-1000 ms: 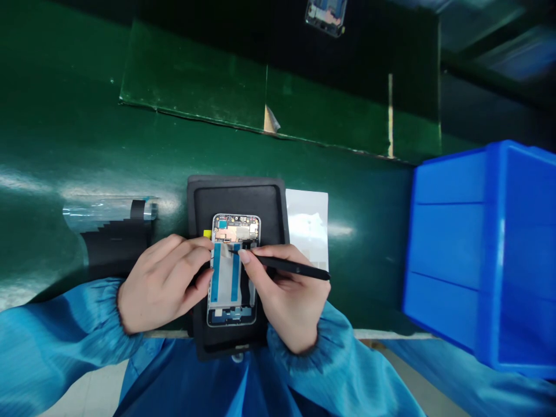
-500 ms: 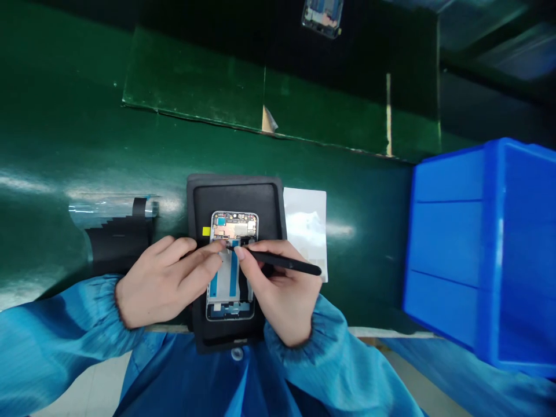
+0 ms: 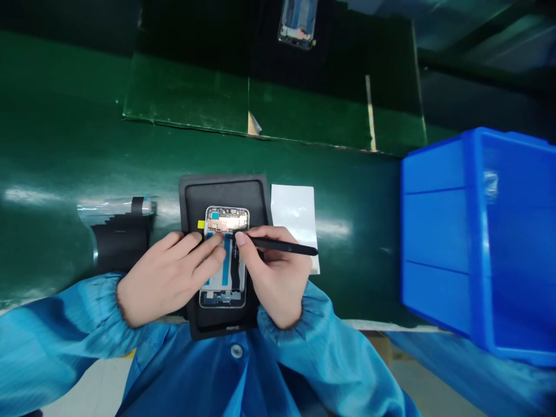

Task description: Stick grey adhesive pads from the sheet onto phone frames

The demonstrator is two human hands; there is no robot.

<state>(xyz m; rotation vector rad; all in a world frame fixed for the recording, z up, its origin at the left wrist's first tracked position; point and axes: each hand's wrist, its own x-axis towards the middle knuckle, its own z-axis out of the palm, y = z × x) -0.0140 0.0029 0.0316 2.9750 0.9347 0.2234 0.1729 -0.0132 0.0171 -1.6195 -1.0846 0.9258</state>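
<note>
An opened phone (image 3: 226, 260) with its circuit board and blue strips showing lies in a black tray (image 3: 256, 197). My right hand (image 3: 275, 269) pinches black tweezers (image 3: 284, 246), whose tip points left over the phone, just below the board; the tip itself is too small to make out. My left hand (image 3: 169, 275) rests on the phone's left side, fingers spread, its fingertips close to the tweezers' tip. A yellow tab (image 3: 201, 224) sticks out from the phone's upper left edge.
White paper (image 3: 295, 202) lies right of the tray. Black sheets and clear film (image 3: 121, 240) are at the left. A blue bin (image 3: 434, 226) stands at the right. Another opened phone (image 3: 297, 23) sits on the raised green board (image 3: 313, 121) at the back.
The whole view has shifted slightly, so most things appear further left. The tweezers lie a little flatter, and both hands stay over the phone.
</note>
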